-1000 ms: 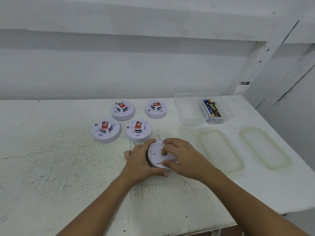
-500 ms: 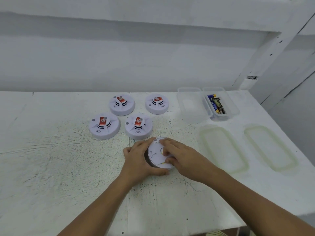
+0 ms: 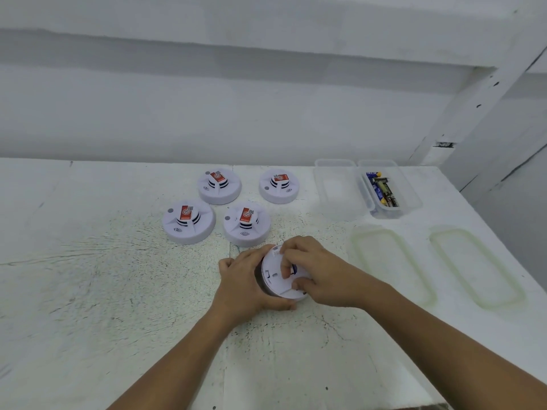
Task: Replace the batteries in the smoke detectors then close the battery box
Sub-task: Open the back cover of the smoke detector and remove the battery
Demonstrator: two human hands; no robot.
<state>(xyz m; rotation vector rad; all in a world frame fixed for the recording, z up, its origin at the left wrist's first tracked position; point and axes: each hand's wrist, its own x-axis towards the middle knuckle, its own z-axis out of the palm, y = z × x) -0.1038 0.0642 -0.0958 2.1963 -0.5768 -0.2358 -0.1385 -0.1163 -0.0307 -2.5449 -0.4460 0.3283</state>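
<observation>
Gripped by the left hand [image 3: 245,288], a smoke detector [image 3: 275,279] lies face-down; right hand [image 3: 313,270] fingers pinch a battery [image 3: 293,269] inside.

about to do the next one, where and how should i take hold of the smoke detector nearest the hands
Grip the near-right smoke detector by its round outer rim, coming from above with fingers on opposite sides. It lies flat on the table, and its raised centre is narrow and slotted, likely a poorer hold.
</observation>
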